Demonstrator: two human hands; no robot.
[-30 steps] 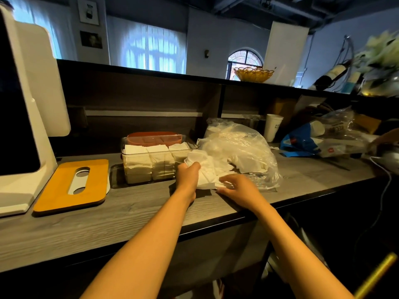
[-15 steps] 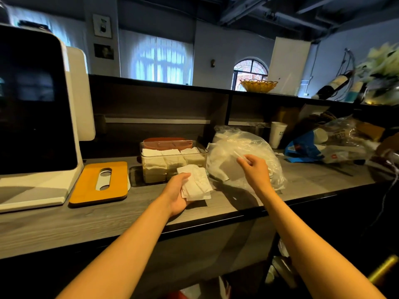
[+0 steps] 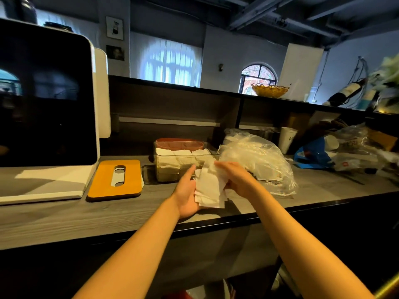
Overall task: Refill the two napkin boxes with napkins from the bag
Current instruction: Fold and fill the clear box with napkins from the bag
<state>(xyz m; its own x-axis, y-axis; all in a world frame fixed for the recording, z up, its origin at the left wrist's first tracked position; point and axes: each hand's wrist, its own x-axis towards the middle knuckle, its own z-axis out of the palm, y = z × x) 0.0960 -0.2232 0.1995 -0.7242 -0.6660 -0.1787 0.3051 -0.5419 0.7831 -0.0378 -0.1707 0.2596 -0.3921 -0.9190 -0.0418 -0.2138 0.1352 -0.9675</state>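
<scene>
A person's two bare forearms reach over a grey wood-grain table. The left hand lies palm up, its fingers stretched nearly straight, cradling a loose stack of white folded paper napkins. The napkins are thin, square-edged and slightly fanned, with corners sticking out past the palm. The right hand comes in from the other side, its fingers curled over the top edge of the same stack, gripping it.

Just beyond the left fingertips stands a clear rectangular plastic napkin box, open at the top and holding rows of folded white napkins, some standing upright. Behind it a reddish-brown lid or second container shows; which it is cannot be told.

Just past the right hand lies a crumpled transparent plastic bag with more white napkins inside, resting on the table.

Left of the left hand, well apart from the fingers, an orange rectangular lid with a slotted white opening lies flat. Beside it stands a white-framed dark screen. A white paper cup stands behind the bag.
</scene>
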